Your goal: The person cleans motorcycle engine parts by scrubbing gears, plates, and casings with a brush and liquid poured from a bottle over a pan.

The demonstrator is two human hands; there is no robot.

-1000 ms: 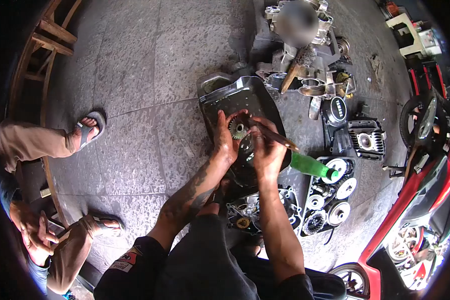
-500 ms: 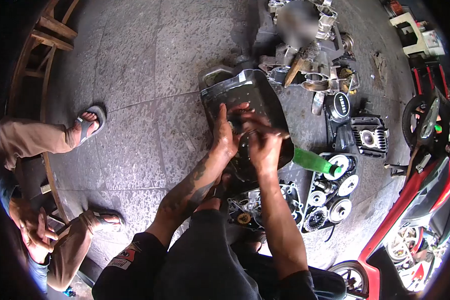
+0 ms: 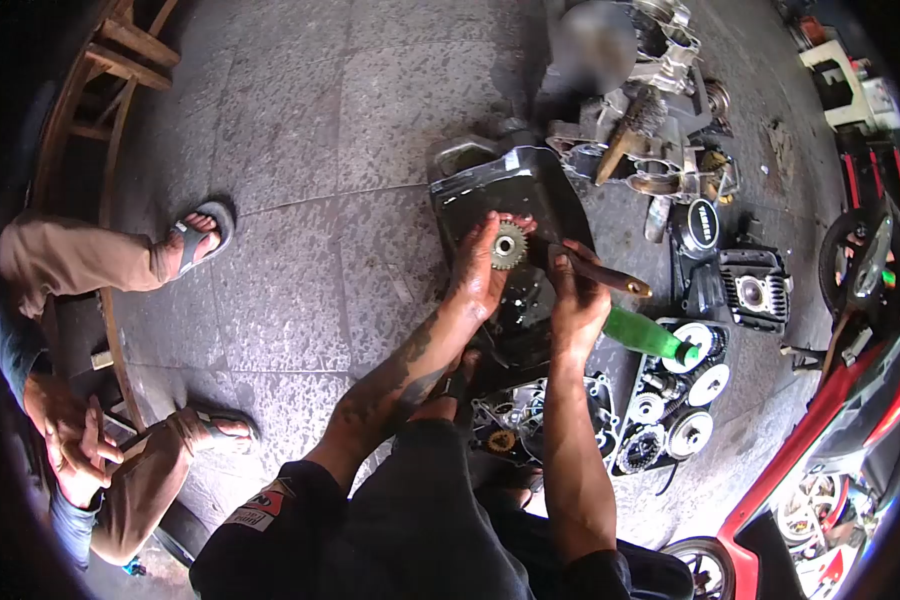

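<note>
My left hand [image 3: 478, 262] is closed on a metal gear [image 3: 508, 246], its toothed face turned up toward me. Just to the right, my right hand [image 3: 578, 300] grips a brush [image 3: 618, 279] by its dark wooden handle; the handle end points right and the bristle end is hard to make out beside the gear. Both hands are above a black plastic container cut open on one side [image 3: 470, 185], which has dark wet liquid inside. A green bottle [image 3: 638, 332] lies close to my right wrist.
Gears lie in a tray [image 3: 625, 455] at right, beside an open engine cover [image 3: 590, 400]. A Yamaha cover [image 3: 702, 226], a finned cylinder part [image 3: 755, 290] and engine cases [image 3: 660, 165] are farther off. A red motorcycle [image 3: 820, 430] stands right; another person's leg [image 3: 90, 255] is left.
The brush and my right hand, blurred over the left palm before, have drawn off to the right. The gear now shows plainly in my left hand. The whole view has shifted slightly.
</note>
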